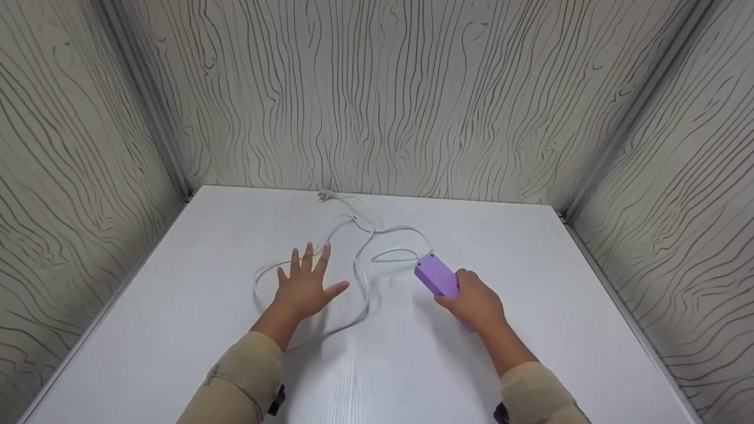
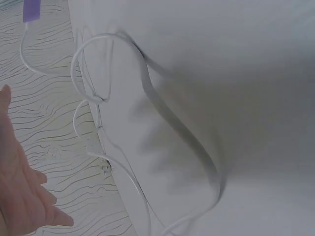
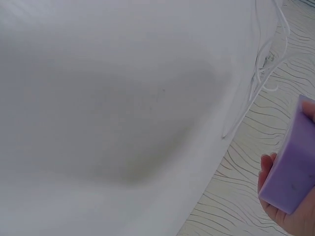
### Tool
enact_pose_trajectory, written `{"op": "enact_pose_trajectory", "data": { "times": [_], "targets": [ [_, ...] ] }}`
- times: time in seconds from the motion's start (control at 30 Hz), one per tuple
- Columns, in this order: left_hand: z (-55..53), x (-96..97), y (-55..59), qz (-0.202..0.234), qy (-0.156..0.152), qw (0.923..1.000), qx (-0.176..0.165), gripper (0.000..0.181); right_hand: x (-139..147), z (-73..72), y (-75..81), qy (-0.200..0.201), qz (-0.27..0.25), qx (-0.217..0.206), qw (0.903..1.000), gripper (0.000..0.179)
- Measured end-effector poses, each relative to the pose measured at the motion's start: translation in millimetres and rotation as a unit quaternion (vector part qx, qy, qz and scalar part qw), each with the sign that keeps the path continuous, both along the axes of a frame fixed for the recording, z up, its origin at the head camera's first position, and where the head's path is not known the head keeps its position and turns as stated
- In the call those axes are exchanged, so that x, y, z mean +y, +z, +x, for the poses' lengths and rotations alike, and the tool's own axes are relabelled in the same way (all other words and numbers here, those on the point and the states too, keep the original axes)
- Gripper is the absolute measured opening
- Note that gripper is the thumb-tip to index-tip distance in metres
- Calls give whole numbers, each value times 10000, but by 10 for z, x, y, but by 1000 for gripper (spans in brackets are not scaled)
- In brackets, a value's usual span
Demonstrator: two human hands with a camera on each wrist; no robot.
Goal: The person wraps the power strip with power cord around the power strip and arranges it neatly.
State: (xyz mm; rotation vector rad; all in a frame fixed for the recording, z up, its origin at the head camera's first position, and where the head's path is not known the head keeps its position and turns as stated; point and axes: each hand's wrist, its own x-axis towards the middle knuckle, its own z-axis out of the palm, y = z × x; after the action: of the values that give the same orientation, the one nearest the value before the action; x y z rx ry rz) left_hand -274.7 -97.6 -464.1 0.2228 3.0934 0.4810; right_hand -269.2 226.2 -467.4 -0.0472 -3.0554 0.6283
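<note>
My right hand (image 1: 478,303) grips a purple power strip (image 1: 435,275) by its near end, holding it above the white table. Its far end, with two small dark dots, points toward the back wall. In the right wrist view the fingers wrap around the purple casing (image 3: 293,169). A white cord (image 1: 367,294) leaves the far end and lies in loose loops leftward, ending in a plug (image 1: 326,195) at the table's back edge. My left hand (image 1: 301,291) has its fingers spread over the loops, holding nothing; whether it touches the cord, I cannot tell.
The white table (image 1: 530,253) meets a wood-patterned back wall (image 1: 377,100). Similar panels stand at left (image 1: 65,176) and right (image 1: 677,194), with grey metal posts in the corners. Part of the cord runs beneath the left forearm.
</note>
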Motion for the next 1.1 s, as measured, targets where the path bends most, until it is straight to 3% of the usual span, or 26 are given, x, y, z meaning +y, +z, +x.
{"op": "enact_pose_trajectory", "data": {
  "times": [0.3, 0.7, 0.9, 1.1],
  "targets": [
    [46, 289, 44, 430, -406, 9979, 257, 88, -209, 97, 147, 123, -302, -64, 9994, 72],
    [22, 487, 47, 1525, -488, 9849, 655, 74, -322, 166, 207, 390, -258, 335, 9983, 60],
    [-21, 535, 46, 2440, -559, 9655, 711, 61, -352, 184, 219, 389, -396, 312, 9980, 64],
    [-3, 568, 76, 3242, -490, 9419, 730, 29, -352, 174, 220, 390, -493, 267, 9977, 67]
  ]
}}
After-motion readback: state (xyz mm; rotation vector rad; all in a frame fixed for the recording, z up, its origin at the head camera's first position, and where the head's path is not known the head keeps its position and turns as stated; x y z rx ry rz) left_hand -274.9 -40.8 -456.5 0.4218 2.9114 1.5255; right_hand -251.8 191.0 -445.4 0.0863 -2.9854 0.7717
